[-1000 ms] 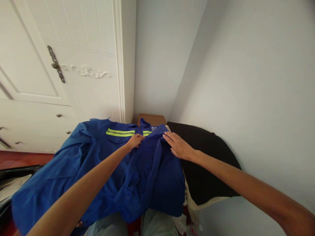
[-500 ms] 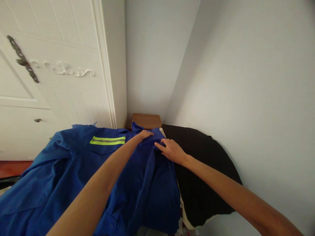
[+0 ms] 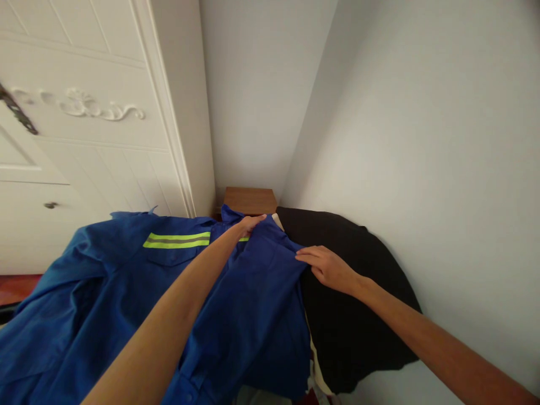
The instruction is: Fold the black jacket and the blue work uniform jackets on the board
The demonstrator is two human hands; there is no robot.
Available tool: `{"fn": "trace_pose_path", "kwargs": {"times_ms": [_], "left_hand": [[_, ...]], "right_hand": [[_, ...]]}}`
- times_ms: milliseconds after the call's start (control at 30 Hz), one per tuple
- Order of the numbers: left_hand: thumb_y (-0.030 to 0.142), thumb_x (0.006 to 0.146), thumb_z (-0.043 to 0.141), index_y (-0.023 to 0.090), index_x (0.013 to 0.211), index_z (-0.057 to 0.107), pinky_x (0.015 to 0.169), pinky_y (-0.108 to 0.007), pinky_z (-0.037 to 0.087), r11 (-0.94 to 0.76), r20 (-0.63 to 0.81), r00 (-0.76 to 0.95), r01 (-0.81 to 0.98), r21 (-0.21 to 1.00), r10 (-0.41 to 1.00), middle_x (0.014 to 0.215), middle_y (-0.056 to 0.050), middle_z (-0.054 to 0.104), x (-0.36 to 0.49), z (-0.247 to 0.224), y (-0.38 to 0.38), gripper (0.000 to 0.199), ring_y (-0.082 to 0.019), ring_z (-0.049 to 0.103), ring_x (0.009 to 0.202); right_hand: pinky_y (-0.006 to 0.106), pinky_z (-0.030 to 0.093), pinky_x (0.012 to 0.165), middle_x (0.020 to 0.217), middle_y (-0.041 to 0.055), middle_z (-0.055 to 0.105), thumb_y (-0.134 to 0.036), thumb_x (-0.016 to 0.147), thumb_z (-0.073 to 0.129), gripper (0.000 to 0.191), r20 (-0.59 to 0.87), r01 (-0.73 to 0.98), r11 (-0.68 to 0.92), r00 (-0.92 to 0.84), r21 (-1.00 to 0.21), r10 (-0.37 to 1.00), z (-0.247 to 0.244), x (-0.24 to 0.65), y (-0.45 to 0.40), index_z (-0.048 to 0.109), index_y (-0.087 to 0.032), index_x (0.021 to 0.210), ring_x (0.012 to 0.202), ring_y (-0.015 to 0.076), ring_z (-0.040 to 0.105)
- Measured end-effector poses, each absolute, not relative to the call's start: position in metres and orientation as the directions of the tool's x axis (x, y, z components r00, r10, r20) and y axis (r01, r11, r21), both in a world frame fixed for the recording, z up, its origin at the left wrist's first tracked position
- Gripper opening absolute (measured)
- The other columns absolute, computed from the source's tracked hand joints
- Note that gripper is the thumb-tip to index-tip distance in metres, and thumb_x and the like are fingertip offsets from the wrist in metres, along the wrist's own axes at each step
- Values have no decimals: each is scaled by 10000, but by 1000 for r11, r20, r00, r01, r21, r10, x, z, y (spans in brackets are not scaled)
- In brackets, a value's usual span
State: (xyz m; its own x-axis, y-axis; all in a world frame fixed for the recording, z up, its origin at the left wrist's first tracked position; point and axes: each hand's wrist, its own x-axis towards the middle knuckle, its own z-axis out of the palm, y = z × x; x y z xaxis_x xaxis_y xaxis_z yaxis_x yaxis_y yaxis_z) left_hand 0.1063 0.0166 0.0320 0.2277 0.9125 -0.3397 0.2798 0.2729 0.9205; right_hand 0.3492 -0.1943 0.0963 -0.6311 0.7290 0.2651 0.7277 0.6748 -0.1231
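A blue work jacket (image 3: 126, 292) with a yellow-green and grey reflective strip (image 3: 177, 241) lies spread out across the lower part of the view. My left hand (image 3: 252, 224) is closed on the jacket near its collar, at the far edge. Farther right, my right hand (image 3: 327, 267) pinches the jacket's fabric at the shoulder and sleeve, with thumb and fingers together. Under the jacket's right side shows a black cloth (image 3: 358, 304) with a pale edge, on a rounded surface. My left forearm covers part of the jacket's front.
A white wardrobe (image 3: 105, 140) with carved trim and dark metal handles stands at the left. Behind the jacket is a brown wooden box-like piece (image 3: 250, 199) in the corner. A pale wall (image 3: 422, 140) rises close on the right.
My right hand has moved right and pulled the jacket's shoulder fabric outward, so the sleeve lies flatter. My left hand stays near the collar. The view has shifted slightly right.
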Motion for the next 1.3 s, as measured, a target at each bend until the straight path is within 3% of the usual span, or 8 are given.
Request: {"fn": "trace_pose_path", "kwargs": {"times_ms": [133,267,367,500,600,833,1067,1300], "left_hand": [[358,828,693,133,918,701,635,-312,560,342,-396,226,246,907,890,817,-110,741,118,38,21,243,-232,696,757],[365,825,697,139,898,700,640,-322,565,345,-383,205,200,917,901,790,-97,734,133,45,25,238,-223,688,721],[429,828,694,148,872,696,667,-308,561,293,-317,188,148,945,930,793,-84,730,147,50,26,285,-201,681,708],[432,861,658,144,856,670,650,-264,531,223,-239,141,121,967,961,816,-83,718,154,51,28,287,-172,670,717],[408,913,580,130,897,634,589,-230,490,182,-194,85,134,974,977,867,-99,709,145,52,26,284,-160,662,730],[385,925,516,150,920,619,588,-210,463,90,-94,12,166,982,996,988,-92,699,65,74,-37,257,-162,661,830],[493,838,600,169,1061,661,706,-279,505,-25,61,-136,249,968,989,953,-67,710,-29,72,-210,398,-191,664,841],[525,832,627,183,1127,642,742,-335,522,94,82,-404,396,913,911,1038,-93,677,-58,3,-372,452,-219,643,889]], "right_hand": [[373,455,1018,1223,95,653,-70,846,466,399,353,788,561,-464,-255,812,106,313,-153,652,-192,1177,1144,214,591],[321,509,828,1070,120,702,-289,866,631,249,65,919,203,-192,-338,979,100,293,-87,667,-158,1075,936,229,659],[250,483,684,860,78,724,-374,819,714,240,-158,912,-5,-66,-410,985,93,290,-55,696,-152,909,770,195,670],[217,442,574,637,37,671,-295,849,681,165,-204,897,-126,41,-424,978,87,298,-49,690,-144,782,560,140,626],[233,467,611,708,51,695,-306,908,606,179,-170,894,-154,89,-420,981,84,306,-54,696,-152,888,560,141,634],[374,502,930,1252,158,609,-275,955,498,355,254,943,107,-24,-315,967,82,292,-85,560,-164,1287,1117,274,620],[476,424,1082,1292,149,594,-408,926,532,481,91,721,646,-647,-252,757,63,307,-142,535,-178,1347,1216,306,556],[536,424,1083,1316,151,603,-467,941,479,496,224,840,452,-398,-300,890,77,345,-170,542,-200,1353,1227,324,569]]}}
